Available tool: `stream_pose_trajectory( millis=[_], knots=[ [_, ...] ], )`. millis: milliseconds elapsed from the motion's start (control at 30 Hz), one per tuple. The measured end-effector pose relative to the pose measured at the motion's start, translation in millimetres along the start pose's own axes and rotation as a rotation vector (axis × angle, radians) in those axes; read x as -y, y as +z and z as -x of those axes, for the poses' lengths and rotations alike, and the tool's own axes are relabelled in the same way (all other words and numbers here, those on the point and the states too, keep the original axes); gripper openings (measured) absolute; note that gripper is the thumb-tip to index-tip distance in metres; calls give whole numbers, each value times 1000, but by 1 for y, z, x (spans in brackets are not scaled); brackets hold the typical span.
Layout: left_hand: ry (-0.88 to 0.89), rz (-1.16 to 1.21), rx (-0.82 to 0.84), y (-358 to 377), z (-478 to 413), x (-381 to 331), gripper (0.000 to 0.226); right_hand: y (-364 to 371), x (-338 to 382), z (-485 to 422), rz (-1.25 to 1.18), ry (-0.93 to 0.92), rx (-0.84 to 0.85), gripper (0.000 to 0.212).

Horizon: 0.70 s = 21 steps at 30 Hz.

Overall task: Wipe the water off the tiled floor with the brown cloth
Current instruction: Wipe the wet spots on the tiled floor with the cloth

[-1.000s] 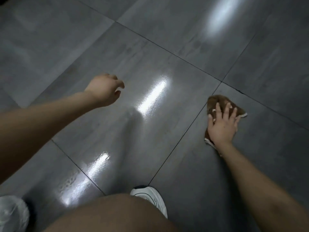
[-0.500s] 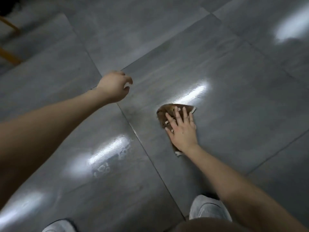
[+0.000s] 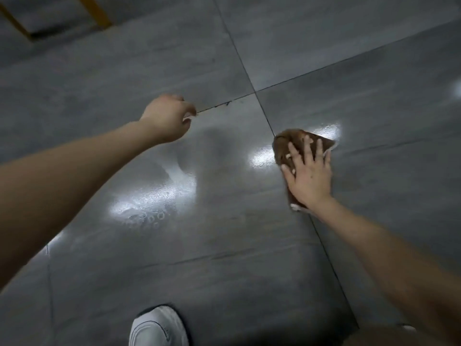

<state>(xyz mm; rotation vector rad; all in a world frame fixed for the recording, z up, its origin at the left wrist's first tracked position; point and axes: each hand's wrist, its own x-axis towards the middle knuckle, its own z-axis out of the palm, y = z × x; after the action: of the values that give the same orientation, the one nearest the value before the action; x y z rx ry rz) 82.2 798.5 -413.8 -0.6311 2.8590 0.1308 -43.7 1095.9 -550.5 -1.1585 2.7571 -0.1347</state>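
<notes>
The brown cloth (image 3: pixel 290 143) lies crumpled on the grey tiled floor (image 3: pixel 224 258), right of centre, across a grout line. My right hand (image 3: pixel 309 176) presses flat on it with fingers spread, covering most of it. My left hand (image 3: pixel 167 117) hovers above the floor at centre left, fingers curled into a loose fist with nothing in it. Water (image 3: pixel 149 208) shines with droplets and small rings on the tile between my arms. A smaller wet patch (image 3: pixel 262 156) glints just left of the cloth.
My white shoe (image 3: pixel 159 325) stands at the bottom centre. Yellow furniture legs (image 3: pixel 99 11) show at the top left corner. Dark grout lines cross near the cloth. Grey tiles stretch in all directions.
The view has swung, so the cloth and my right hand now sit further right. The cloth has slid across the wet tile. My left hand stays raised in a fist.
</notes>
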Motion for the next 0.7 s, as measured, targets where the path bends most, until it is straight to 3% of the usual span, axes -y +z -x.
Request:
stream_pose_trajectory(
  millis=[67,167,267,333,367,433,533,600,700],
  knots=[
    [-68,38,-21,8,4,21,32,4,57,-14,15,-146,13,58],
    [-173,95,-3,21,0,44,33,18,127,6,17,-689,23,53],
    [-344,235,-48,26,-8,61,35,31,147,28,121,-1200,134,55],
    [-484,356,-114,24,-7,69,36,26,141,17,216,-1340,162,52],
    [-538,401,-132,20,-4,71,36,19,136,7,253,-1336,159,50],
    [-602,462,-94,11,8,71,35,-3,125,-16,287,-1140,202,51],
    [-615,514,13,1,38,59,32,-37,92,-40,201,-534,307,72],
    [-612,535,72,-2,64,47,31,-54,66,-37,136,-246,367,65],
    [-627,581,207,-6,106,21,32,-64,38,1,182,-106,682,55]
  ],
)
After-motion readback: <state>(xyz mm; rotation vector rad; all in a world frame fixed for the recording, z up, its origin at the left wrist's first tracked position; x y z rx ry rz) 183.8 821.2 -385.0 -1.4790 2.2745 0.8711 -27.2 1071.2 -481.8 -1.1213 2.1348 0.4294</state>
